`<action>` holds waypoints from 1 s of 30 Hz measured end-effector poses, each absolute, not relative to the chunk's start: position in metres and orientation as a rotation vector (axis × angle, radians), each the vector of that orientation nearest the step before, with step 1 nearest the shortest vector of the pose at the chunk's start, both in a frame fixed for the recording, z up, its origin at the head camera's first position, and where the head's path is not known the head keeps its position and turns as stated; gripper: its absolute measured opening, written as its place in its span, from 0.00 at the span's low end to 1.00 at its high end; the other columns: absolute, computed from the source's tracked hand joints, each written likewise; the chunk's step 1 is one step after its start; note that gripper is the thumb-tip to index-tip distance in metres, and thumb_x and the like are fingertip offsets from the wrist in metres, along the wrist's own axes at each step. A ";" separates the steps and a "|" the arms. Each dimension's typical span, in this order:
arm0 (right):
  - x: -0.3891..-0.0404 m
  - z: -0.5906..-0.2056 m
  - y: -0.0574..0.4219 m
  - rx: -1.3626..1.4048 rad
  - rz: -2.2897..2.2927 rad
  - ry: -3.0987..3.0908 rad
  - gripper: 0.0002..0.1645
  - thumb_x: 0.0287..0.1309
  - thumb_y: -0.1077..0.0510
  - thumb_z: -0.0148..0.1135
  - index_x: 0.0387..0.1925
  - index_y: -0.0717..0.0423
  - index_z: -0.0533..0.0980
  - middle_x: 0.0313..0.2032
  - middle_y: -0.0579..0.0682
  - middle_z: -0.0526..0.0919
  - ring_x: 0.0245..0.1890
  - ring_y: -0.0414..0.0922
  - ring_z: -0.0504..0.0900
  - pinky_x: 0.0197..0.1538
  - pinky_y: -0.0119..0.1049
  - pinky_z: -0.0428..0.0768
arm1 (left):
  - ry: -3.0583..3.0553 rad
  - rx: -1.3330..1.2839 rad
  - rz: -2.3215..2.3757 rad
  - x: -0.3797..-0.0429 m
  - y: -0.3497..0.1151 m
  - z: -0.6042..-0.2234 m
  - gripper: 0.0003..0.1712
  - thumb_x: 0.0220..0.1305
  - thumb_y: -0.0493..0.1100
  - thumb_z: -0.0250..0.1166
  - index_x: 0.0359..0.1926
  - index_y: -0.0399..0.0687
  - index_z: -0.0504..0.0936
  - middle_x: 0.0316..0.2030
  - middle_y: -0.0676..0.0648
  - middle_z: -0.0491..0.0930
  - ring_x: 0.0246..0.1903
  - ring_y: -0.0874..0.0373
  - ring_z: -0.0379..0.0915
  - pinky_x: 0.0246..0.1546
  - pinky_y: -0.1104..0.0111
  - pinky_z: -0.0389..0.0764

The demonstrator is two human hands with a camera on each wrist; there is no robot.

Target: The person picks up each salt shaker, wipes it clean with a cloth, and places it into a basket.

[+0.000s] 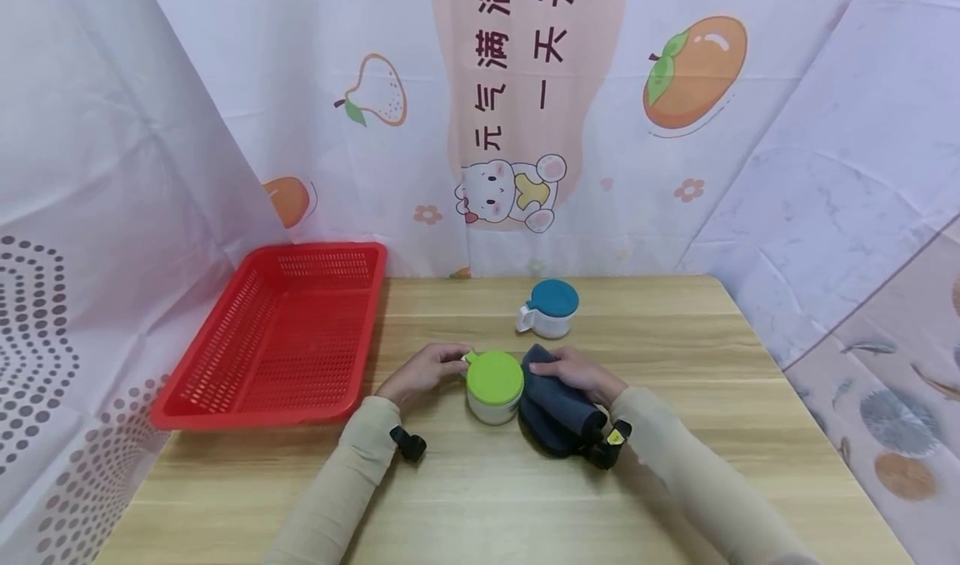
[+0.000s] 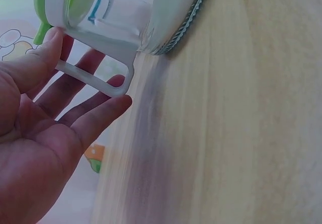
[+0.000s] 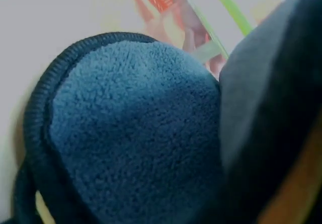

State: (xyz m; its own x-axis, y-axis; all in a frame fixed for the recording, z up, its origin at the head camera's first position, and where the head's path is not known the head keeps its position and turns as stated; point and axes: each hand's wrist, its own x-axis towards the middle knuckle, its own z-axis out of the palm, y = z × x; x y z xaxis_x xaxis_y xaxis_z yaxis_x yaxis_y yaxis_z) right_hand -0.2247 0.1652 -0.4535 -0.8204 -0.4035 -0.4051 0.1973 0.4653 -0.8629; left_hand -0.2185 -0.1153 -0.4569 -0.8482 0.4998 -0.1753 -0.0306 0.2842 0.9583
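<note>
A clear glass seasoning jar with a green lid stands on the table in front of me. My left hand holds it at its white handle, with the thumb by the lid's tab and the fingers around the handle's bars. On the jar's right, my right hand grips a folded dark blue cloth, which lies against or very close to the jar's side. The cloth's fuzzy face and stitched edge fill much of the right wrist view, hiding the right fingers there.
Behind the cloth stands a similar jar with a blue lid, its handle toward the left. A red plastic basket sits at the left side of the wooden table. A printed curtain hangs along the back edge.
</note>
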 end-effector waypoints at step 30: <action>-0.281 -0.451 0.134 -0.203 -1.061 2.278 0.40 0.46 0.40 0.63 0.58 0.57 0.67 0.59 0.54 0.69 0.58 0.50 0.66 0.60 0.45 0.64 | 2.198 0.347 1.563 -0.224 -0.114 -0.472 0.13 0.61 0.42 0.58 0.47 0.53 0.78 0.47 0.50 0.78 0.47 0.61 0.71 0.53 0.63 0.72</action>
